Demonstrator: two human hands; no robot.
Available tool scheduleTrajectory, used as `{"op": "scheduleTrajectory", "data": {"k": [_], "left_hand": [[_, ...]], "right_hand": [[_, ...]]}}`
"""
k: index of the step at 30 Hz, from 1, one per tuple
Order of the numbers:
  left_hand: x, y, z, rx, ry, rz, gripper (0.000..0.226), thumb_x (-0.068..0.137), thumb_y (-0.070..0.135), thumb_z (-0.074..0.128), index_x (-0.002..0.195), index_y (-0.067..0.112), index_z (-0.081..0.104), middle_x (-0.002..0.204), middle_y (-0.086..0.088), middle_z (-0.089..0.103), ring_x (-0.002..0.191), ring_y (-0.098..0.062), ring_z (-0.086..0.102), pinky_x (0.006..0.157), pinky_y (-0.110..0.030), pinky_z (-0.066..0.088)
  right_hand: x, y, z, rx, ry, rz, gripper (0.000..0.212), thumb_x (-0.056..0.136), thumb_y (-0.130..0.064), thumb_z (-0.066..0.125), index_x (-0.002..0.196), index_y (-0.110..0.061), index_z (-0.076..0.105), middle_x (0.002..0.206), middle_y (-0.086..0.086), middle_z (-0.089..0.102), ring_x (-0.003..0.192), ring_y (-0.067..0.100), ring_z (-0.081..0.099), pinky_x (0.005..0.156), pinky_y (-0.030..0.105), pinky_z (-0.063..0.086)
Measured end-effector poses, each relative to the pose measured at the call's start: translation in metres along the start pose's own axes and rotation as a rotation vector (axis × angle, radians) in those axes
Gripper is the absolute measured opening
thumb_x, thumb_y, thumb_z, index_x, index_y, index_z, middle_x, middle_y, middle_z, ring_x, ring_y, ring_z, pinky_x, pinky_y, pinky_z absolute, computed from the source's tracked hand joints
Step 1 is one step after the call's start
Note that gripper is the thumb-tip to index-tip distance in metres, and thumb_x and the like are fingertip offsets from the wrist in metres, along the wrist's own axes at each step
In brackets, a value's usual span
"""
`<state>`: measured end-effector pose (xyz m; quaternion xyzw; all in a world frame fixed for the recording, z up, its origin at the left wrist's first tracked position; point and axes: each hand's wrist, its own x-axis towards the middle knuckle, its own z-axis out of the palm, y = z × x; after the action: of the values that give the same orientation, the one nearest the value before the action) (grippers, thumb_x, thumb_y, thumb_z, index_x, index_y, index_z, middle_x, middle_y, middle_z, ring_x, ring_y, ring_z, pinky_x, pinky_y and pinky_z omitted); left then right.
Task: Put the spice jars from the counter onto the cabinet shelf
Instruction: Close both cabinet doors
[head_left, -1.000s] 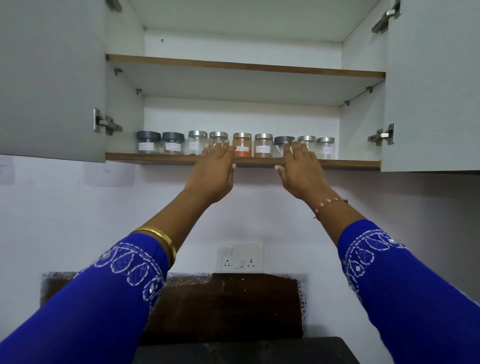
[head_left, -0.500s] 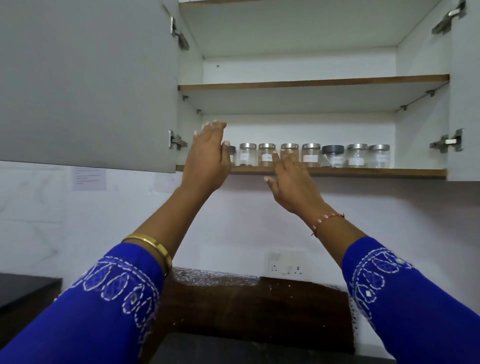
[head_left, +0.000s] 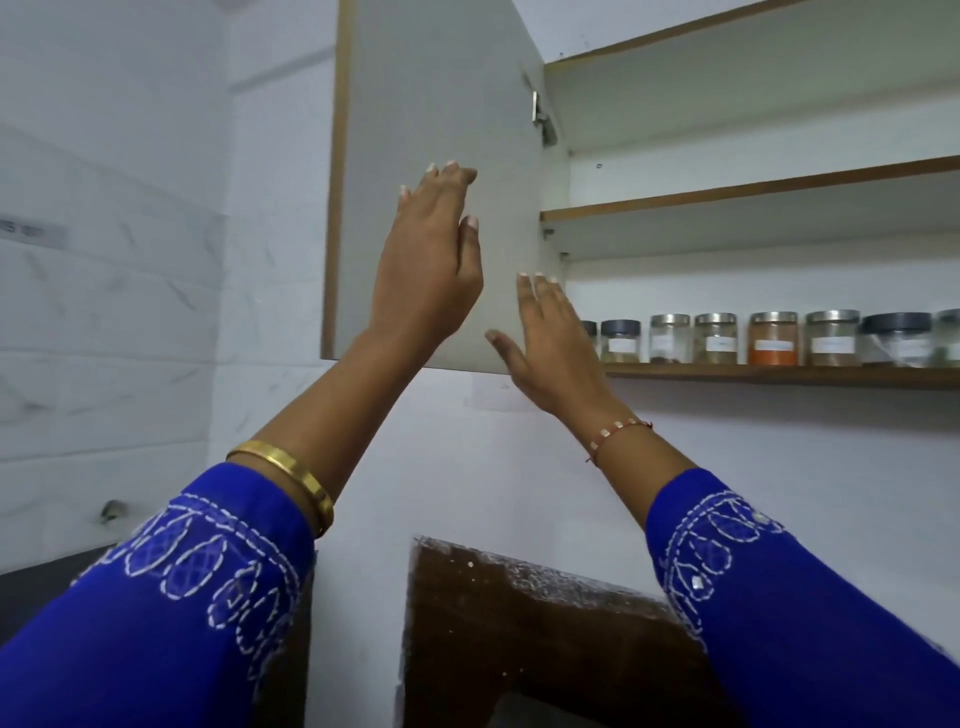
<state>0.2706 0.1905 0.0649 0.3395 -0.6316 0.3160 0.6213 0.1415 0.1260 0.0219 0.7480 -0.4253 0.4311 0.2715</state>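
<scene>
I see row of small glass spice jars (head_left: 774, 339) standing on lower brown-edged cabinet shelf (head_left: 779, 375), right of frame; white labels blurred, I read nothing. Left hand (head_left: 428, 270) flat, fingers straight, against grey cabinet door (head_left: 436, 104) at centre. Right hand (head_left: 553, 340) relaxed, holding nothing. Half second ago both hands sat at shelf edge; view since swung left.

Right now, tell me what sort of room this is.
Most likely a home kitchen: a wall cabinet with its door open, labelled spice jars in a row on its shelf, and a tiled wall.
</scene>
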Motion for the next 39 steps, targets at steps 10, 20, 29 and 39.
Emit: {"op": "scheduleTrajectory", "data": {"k": [10,20,29,39], "left_hand": [[0.006,-0.073,-0.046,-0.133,0.181,-0.397,0.042,0.097,0.014,0.032,0.138,0.011,0.039,0.145,-0.004,0.042,0.136,-0.016,0.036,0.107,-0.018,0.024],[0.021,-0.098,-0.045,-0.618,-0.122,-0.583,0.033,0.101,0.023,0.025,0.104,0.02,0.058,0.097,0.004,0.064,0.086,-0.009,0.061,0.074,-0.021,0.051],[0.01,-0.08,-0.034,-0.695,-0.055,-0.545,0.035,0.099,0.014,0.036,0.13,0.014,0.052,0.118,0.001,0.064,0.104,-0.014,0.063,0.09,-0.024,0.052],[0.008,-0.014,-0.008,-0.87,-0.122,-0.469,0.036,0.095,0.013,0.048,0.131,0.012,0.051,0.122,-0.002,0.063,0.11,-0.016,0.063,0.094,-0.026,0.052]], "right_hand": [[0.033,-0.113,0.038,0.167,0.065,-0.091,0.075,0.094,-0.05,0.037,0.149,-0.006,0.01,0.156,0.015,0.015,0.146,0.029,0.01,0.119,0.036,0.011],[0.037,-0.142,0.055,0.202,0.114,-0.004,0.078,0.093,-0.049,0.04,0.149,-0.009,0.004,0.154,0.018,0.017,0.139,0.032,0.026,0.102,0.039,0.041],[0.024,-0.139,0.044,0.227,0.169,0.018,0.07,0.097,-0.035,0.038,0.148,-0.003,0.003,0.153,0.026,0.016,0.137,0.039,0.029,0.104,0.041,0.04],[-0.009,-0.076,0.0,0.321,0.255,0.009,0.067,0.094,-0.027,0.042,0.149,-0.007,0.008,0.153,0.019,0.025,0.133,0.034,0.041,0.101,0.04,0.045]]}}
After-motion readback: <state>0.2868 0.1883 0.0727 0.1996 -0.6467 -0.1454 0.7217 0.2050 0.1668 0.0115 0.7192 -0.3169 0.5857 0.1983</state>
